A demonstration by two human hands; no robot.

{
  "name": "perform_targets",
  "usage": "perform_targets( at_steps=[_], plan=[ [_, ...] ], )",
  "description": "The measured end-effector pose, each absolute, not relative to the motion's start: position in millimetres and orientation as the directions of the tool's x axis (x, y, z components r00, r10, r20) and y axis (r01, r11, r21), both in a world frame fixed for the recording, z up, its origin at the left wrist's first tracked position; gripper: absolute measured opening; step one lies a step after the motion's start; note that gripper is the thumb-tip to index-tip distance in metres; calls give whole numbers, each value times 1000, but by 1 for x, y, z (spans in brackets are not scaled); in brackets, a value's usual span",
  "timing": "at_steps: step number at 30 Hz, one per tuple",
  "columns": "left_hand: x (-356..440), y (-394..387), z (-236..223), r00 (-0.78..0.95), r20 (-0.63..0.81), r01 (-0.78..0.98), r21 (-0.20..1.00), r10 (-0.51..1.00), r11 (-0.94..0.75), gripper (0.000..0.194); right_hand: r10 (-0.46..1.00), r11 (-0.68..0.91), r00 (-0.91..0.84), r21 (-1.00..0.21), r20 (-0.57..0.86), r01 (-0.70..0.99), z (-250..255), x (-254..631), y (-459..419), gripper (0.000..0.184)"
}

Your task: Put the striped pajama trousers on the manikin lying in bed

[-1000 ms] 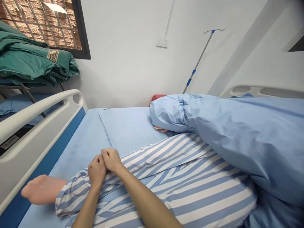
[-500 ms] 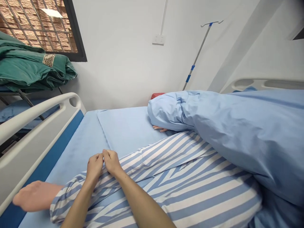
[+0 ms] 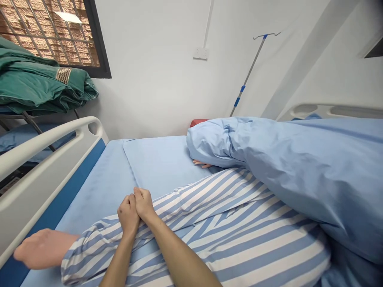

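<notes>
Currently I've L hand (image 3: 128, 213) & R hand (image 3: 144, 204) curled, pressed side by side on striped trouser leg (image 3: 191, 197); can't tell if they pinch it. Green bundle (image 3: 32, 89) w/ patterned band (image 3: 63, 75) by window (image 3: 70, 48); leg's on blue-sheeted bed (image 3: 158, 159) nr white wall (image 3: 149, 79).

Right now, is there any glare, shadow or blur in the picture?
Head view: left hand and right hand look fairly sharp, without glare; soft shadow lies under the bare foot; the frame's top right corner is dark and blurred.
</notes>
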State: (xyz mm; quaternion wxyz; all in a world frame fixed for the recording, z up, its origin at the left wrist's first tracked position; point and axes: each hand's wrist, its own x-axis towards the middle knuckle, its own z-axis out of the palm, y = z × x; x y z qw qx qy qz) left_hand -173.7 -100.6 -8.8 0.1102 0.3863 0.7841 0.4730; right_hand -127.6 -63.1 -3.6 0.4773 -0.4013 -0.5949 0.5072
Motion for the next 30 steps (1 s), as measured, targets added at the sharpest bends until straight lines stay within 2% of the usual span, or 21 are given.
perform_targets(
  at_steps=[2,4,6,8,11,17,23,27,30],
  plan=[
    [-175,-101,-8,-670,202,518,817,714,254,36,966,149,-222,-988,135,47,0,-127,-62,39],
    [-175,-102,-8,-662,221,542,802,717,253,37,962,165,-242,-972,122,168,10,-124,-61,40],
    [-174,-103,-8,-651,220,561,784,726,265,35,938,266,-300,-915,173,304,23,-118,-60,40],
    [-172,-104,-7,-640,198,565,776,742,281,32,892,399,-370,-840,262,368,34,-110,-59,41],
    [-170,-104,-5,-649,178,558,773,740,303,32,861,459,-403,-813,310,357,34,-99,-59,43],
    [-167,-102,-2,-648,178,590,732,740,341,36,879,418,-389,-838,275,352,2,-91,-61,41],
    [-167,-102,-3,-641,125,592,708,757,384,37,894,396,-358,-847,268,355,2,-90,-61,42],
    [-170,-94,4,-607,81,527,785,791,325,34,901,380,-331,-879,281,289,6,-88,-59,43],
    [-166,-81,15,-640,113,368,913,760,174,33,907,349,-318,-915,276,202,6,-87,-56,46]
  ],
)
